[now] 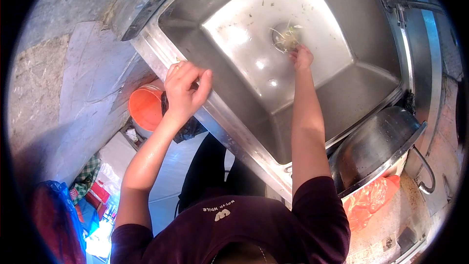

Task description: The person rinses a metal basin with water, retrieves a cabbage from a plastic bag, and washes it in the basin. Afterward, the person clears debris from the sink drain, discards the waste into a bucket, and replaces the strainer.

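My right hand (pixel 301 57) reaches down into a stainless steel sink (pixel 224 88). Its fingers are pinched together at a clump of pale green vegetable scraps (pixel 288 39) over the round drain (pixel 276 45). Thin stringy stems stick up from the clump. Small dark bits lie scattered on the wet sink floor. Over the sink's left rim, my left hand (pixel 187 88) is closed, its fingers curled and thumb pointing up. What it holds, if anything, is hidden. Whether it touches the rim I cannot tell.
An orange bucket (pixel 145 105) and a black plastic bag (pixel 190 129) are below the left rim. A large metal basin (pixel 378 144) leans at the sink's right, above a red plastic bag (pixel 369 203). A tap (pixel 400 14) is at upper right. Bagged items (pixel 53 215) lie lower left.
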A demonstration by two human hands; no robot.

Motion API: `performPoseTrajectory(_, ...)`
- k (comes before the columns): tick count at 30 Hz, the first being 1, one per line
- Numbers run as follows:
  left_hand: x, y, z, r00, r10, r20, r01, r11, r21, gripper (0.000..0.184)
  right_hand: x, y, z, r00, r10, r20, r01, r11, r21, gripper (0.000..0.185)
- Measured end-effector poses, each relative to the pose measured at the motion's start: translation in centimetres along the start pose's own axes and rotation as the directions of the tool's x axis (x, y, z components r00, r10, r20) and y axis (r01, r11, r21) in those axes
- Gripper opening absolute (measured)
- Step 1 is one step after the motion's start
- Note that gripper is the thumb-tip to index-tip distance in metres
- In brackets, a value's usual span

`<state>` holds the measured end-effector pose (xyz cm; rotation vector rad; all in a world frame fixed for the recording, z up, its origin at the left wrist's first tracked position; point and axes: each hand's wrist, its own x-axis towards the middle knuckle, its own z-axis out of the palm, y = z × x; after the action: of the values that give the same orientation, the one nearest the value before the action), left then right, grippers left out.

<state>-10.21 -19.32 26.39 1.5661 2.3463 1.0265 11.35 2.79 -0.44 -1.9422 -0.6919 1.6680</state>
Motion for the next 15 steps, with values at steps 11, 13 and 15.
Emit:
performPoseTrajectory(11, 0.04, 0.13, -0.02, 1.0, -0.007, 0.002, 0.007, 1.0, 0.007, 0.012, 0.21, 0.17, -0.01, 1.0, -0.01, 0.003, 0.01, 1.0, 0.007, 0.028)
performPoseTrajectory(13, 0.01, 0.12, -0.07, 1.0, -0.011, 0.011, 0.011, 1.0, 0.012, 0.012, 0.21, 0.16, -0.01, 1.0, -0.008, 0.003, 0.008, 1.0, 0.005, 0.028)
performPoseTrajectory(15, 0.02, 0.03, 0.01, 1.0, -0.002, 0.0, 0.002, 1.0, 0.005, 0.012, 0.17, 0.1, 0.02, 1.0, -0.004, -0.004, 0.004, 1.0, 0.0, 0.029)
